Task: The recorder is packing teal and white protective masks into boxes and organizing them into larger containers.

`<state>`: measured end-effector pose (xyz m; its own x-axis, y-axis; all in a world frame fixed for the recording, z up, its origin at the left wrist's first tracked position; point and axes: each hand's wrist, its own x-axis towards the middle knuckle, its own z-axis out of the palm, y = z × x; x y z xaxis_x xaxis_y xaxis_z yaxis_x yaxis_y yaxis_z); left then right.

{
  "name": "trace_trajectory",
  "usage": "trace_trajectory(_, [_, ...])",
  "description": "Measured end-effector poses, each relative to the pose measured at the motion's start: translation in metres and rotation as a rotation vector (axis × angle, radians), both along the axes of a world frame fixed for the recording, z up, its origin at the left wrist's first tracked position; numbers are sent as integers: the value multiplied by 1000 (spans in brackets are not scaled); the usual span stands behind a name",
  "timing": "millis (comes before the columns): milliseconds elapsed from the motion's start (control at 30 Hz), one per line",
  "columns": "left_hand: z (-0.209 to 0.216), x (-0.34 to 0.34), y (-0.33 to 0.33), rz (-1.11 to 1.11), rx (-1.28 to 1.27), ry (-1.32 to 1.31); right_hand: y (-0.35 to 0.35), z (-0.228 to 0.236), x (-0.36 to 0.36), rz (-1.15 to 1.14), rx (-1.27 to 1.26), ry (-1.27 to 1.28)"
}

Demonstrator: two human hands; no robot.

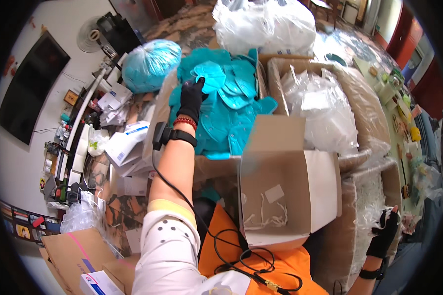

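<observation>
My left hand point(192, 98), in a black glove with bare fingertips, reaches over a heap of flat teal pieces shaped like folded face masks point(231, 120). Its fingers close on the near edge of the top teal face mask point(212, 77). At the far right, my right hand point(383, 233), gloved the same way, is beside a carton point(349, 231) holding clear and white stringy material point(370, 196). Its fingers look apart, though their tips partly blend with that material. In front of me stands an opened small cardboard box point(275, 172) with white cords and a small white card inside.
Behind the small box, a lined carton point(374, 118) holds clear plastic bags point(325, 105). A bulging white bag point(266, 24) stands farther back, a teal-filled bag point(151, 65) to the left. Flat white boxes point(128, 142) lie left of the heap. A black cable point(182, 194) runs along my left arm.
</observation>
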<state>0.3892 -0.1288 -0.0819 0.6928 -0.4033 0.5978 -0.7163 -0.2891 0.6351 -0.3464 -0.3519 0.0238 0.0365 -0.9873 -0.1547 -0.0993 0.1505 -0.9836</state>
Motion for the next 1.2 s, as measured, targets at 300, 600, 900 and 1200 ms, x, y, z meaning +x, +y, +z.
trace_trajectory(300, [36, -181, 17, -89, -388, 682, -106, -62, -229, 115, -831, 1478])
trace_trajectory(600, [63, -366, 95, -313, 200, 450, -105, -63, -261, 711, -593, 2066])
trace_trajectory(900, [67, -387, 113, -246, 381, 386, -79, -75, -224, 529, -708, 1539])
trace_trajectory(1200, [62, -366, 110, -188, 501, 236, -40, -66, -162, 624, -1104, 1689])
